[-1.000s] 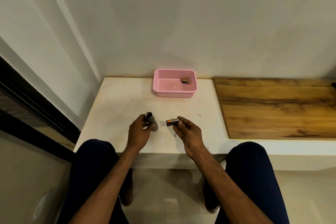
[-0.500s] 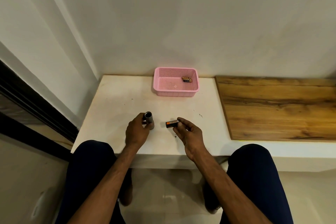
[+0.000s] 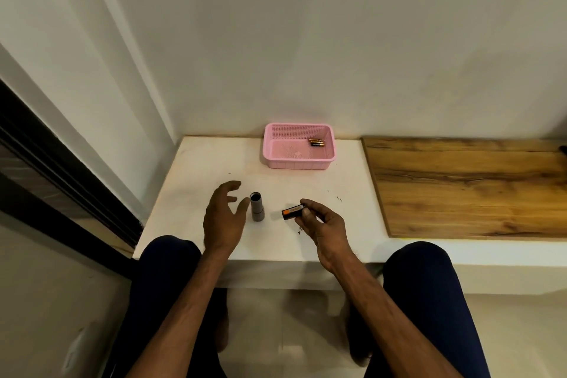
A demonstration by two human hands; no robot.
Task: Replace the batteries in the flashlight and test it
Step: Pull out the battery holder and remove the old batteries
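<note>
The grey flashlight body (image 3: 257,206) stands upright on the white table (image 3: 190,193) with its open end up. Just left of it, my left hand (image 3: 224,218) is open, fingers spread, and does not touch it. My right hand (image 3: 319,221) holds a black battery holder with orange batteries (image 3: 293,212) by its right end, level, a short way right of the flashlight. Loose batteries (image 3: 316,142) lie in the back right corner of a pink basket (image 3: 276,159).
The pink basket stands at the table's back edge against the white wall. A wooden board (image 3: 466,187) covers the surface to the right. My knees (image 3: 167,258) are under the table's front edge. A dark frame (image 3: 61,181) runs along the left.
My left hand has let go of the flashlight body, which now stands upright on the table. The right hand still holds the battery holder in about the same place.
</note>
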